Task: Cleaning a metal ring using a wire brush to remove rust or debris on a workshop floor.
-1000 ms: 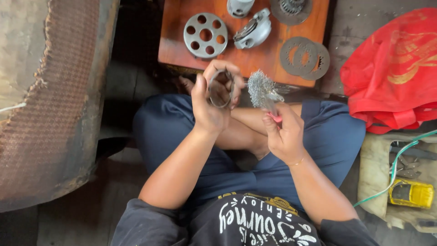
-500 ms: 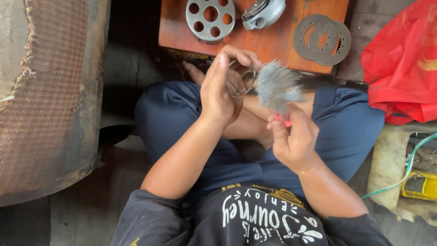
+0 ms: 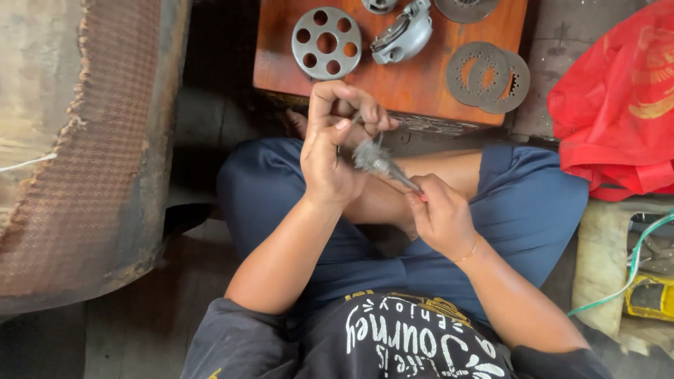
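My left hand (image 3: pixel 333 144) is raised over my lap, its fingers closed around a small dark metal ring-shaped part (image 3: pixel 359 121) that is mostly hidden by the fingers. My right hand (image 3: pixel 441 214) grips the handle of a small grey bristle brush (image 3: pixel 372 158), whose bristle head touches the part under my left fingers. I sit cross-legged in blue trousers, with both hands just in front of the brown wooden board (image 3: pixel 414 81).
On the board lie a round metal plate with holes (image 3: pixel 326 43), a grey metal housing (image 3: pixel 404 34) and stacked perforated discs (image 3: pixel 488 76). A red plastic bag (image 3: pixel 618 105) is at right, a large rusty mesh-covered object (image 3: pixel 77 154) at left, a yellow tool (image 3: pixel 649 296) and green cable at lower right.
The brush has come in from the right of the part and now presses against it. My left hand has curled tighter around the part.
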